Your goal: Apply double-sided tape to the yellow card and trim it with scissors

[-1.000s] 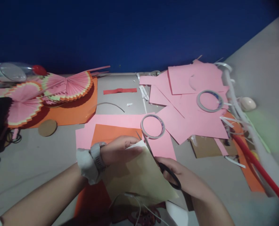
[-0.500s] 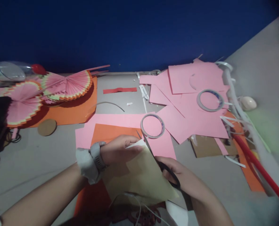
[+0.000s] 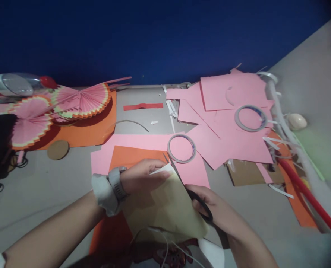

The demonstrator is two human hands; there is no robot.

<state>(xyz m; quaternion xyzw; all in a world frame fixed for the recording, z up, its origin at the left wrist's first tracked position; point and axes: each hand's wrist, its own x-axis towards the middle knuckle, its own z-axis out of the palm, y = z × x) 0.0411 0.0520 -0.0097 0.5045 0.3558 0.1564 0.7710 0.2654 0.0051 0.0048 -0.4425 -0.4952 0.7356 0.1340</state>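
Note:
My left hand (image 3: 147,175) is closed on the upper part of a pale yellow paper sheet (image 3: 171,208), thumb on top and fingers behind. A white edge shows at the sheet's top corner. In my right hand (image 3: 206,199) is a pair of scissors (image 3: 200,206) with black handles. Its slim blades lie along the sheet's upper right edge and point away from me, the tips slightly apart. Under the sheet lie orange paper (image 3: 134,156) and pink paper (image 3: 101,160). A roll of tape (image 3: 169,152) rests just beyond the scissor tips.
Pink sheets (image 3: 238,145) pile up at the right, with a second tape roll (image 3: 237,121) on them. Pleated paper fans (image 3: 81,98), a plastic bottle (image 3: 17,85) and a round brown disc (image 3: 58,150) are at the left. A red strip (image 3: 143,107) lies near the blue wall (image 3: 154,41).
The view has shifted very slightly. Both hands keep their grip, and the scissors stay at the sheet's edge in nearly the same place.

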